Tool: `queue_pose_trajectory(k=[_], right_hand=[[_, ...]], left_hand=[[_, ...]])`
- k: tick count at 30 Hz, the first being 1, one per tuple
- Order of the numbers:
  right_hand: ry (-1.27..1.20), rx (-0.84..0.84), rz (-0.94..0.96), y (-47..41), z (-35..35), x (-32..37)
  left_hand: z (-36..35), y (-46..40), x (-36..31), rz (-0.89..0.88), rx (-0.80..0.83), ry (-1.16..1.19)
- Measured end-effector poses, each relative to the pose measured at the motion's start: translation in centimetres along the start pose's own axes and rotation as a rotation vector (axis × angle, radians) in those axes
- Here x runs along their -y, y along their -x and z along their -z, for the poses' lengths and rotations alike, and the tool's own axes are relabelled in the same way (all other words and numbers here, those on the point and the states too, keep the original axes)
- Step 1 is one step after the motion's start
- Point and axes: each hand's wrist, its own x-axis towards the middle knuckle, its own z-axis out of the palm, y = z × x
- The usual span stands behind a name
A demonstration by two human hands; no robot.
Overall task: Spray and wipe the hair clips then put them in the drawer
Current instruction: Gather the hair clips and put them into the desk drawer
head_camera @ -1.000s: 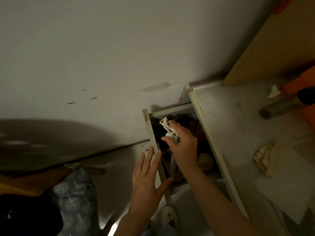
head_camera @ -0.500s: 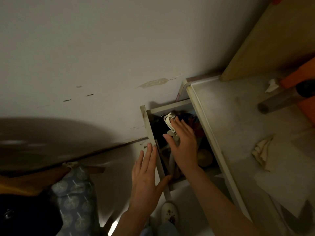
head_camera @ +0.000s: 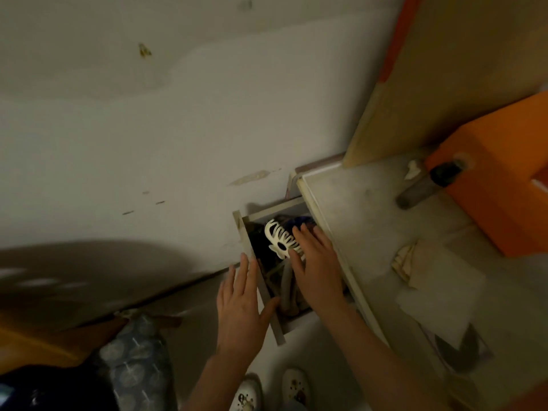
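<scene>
A white claw hair clip [head_camera: 278, 238] lies on top of dark items in the open drawer [head_camera: 241, 229] below the tabletop's left edge. My right hand [head_camera: 317, 268] reaches into the drawer, its thumb at the clip's lower end and its fingertips on the clip's right side. Outside the drawer, my left hand [head_camera: 240, 310] lies flat against the front panel with fingers spread and the thumb hooked over the panel's edge. The drawer also holds a grey curved piece and other dark things that I cannot make out. No spray bottle is in view.
The pale tabletop [head_camera: 370, 232] on the right carries an orange box [head_camera: 498, 179], a dark cylindrical object [head_camera: 427, 188], a crumpled cloth [head_camera: 404, 262] and a paper sheet [head_camera: 444, 298]. A white wall stands behind. Blue patterned fabric [head_camera: 136, 360] sits at lower left, my shoes [head_camera: 246, 396] below.
My right hand has lowered the white clip from above the drawer down onto the things inside it. The left hand has stayed on the drawer front.
</scene>
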Motion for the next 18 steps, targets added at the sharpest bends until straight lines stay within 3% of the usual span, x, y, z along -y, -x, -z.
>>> queue_pose_trajectory(k=[7,18], right_hand=[[0.175,0.002,-0.016,2.3,5.5,2.1],[0.318,-0.100,-0.163,8.9,15.6,3.5]], left_hand=[[4.5,-0.4,-3.7,-0.057,0.006,-0.109],[9.5,2.3,-12.2,-0.307,0.067,-0.380]])
